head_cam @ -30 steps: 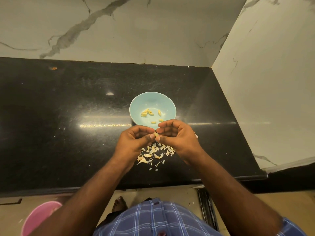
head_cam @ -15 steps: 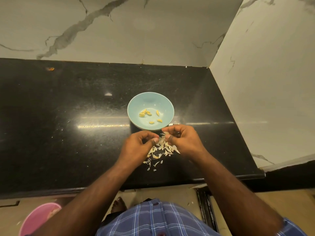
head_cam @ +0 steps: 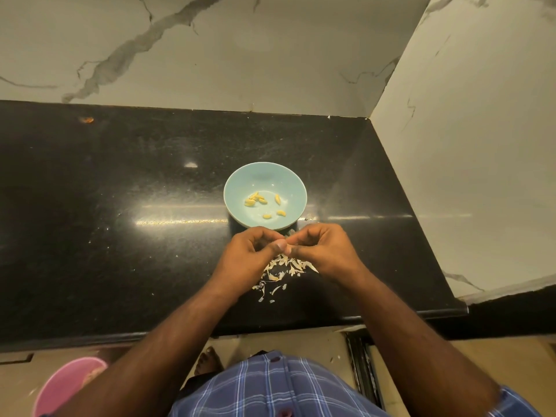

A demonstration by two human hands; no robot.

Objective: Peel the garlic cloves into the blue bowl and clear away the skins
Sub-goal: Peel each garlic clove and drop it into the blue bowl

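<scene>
A blue bowl (head_cam: 240,188) stands on the black counter and holds several peeled yellow garlic cloves (head_cam: 255,198). Just in front of it, my left hand (head_cam: 249,255) and my right hand (head_cam: 323,251) meet fingertip to fingertip. Both have curled fingers pinching a small garlic clove (head_cam: 289,243) between them; the clove is almost fully hidden by the fingers. Below the hands a heap of pale garlic skins (head_cam: 284,267) lies on the counter.
The black granite counter (head_cam: 120,221) ends at a marble back wall and a marble side wall (head_cam: 466,161) on the right. Its front edge runs below the skins. A pink bin (head_cam: 64,386) stands on the floor at the lower left.
My hands had drawn slightly apart half a second ago; now they are together again, fingertips touching just in front of the bowl. The bowl and skins stay put.
</scene>
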